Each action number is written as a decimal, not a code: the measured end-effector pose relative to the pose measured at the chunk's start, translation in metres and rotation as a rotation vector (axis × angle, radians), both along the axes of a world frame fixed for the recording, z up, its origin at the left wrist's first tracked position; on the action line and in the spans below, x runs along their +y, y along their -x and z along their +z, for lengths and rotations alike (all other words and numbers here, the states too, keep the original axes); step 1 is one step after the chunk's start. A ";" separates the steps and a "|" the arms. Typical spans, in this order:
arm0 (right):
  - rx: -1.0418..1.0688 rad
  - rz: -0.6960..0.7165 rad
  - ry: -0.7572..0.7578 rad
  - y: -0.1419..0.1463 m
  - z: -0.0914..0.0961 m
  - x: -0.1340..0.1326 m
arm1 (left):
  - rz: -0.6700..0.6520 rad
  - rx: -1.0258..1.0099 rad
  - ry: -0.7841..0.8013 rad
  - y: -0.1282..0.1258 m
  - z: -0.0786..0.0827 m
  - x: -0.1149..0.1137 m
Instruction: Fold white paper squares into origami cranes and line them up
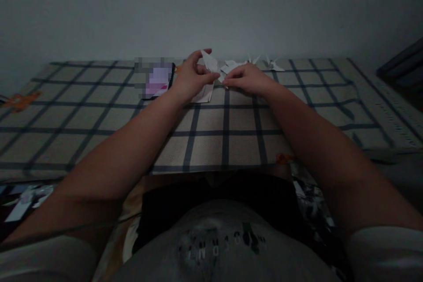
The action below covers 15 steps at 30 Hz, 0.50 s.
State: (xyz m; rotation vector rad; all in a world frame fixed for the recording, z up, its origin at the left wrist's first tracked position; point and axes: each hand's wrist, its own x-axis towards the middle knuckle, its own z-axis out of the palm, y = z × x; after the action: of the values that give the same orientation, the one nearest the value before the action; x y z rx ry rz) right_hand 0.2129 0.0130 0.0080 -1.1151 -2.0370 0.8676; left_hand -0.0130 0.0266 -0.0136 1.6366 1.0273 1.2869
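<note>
Above the checked tablecloth, my left hand [193, 77] holds up a piece of folded white paper [210, 61] between thumb and fingers. My right hand [247, 78] is closed in a pinch at the lower right tip of that same paper; the exact contact is too small and dim to see. Under my left hand lie flat white paper sheets [203, 95], partly covered by it. Just behind my right hand sits another folded white paper [230, 66]. Beyond it stand pointed paper cranes, one [254, 59] partly hidden by my hand and one [275, 65] farther right.
A phone [158, 80] with a lit screen lies left of my hands. The table [211, 150] meets a plain wall at the back. An orange item [21, 100] is at the far left, and a small orange one [284, 157] is at the front edge. A dark object [401, 68] stands at right.
</note>
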 end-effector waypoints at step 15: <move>0.000 -0.091 -0.082 0.008 0.002 -0.005 | -0.015 -0.038 -0.028 0.000 -0.002 0.000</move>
State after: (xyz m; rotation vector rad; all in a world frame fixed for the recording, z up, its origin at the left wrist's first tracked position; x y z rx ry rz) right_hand 0.2051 0.0075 0.0100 -1.1522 -1.9871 0.7322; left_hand -0.0126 0.0269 -0.0156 1.6320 0.9767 1.3233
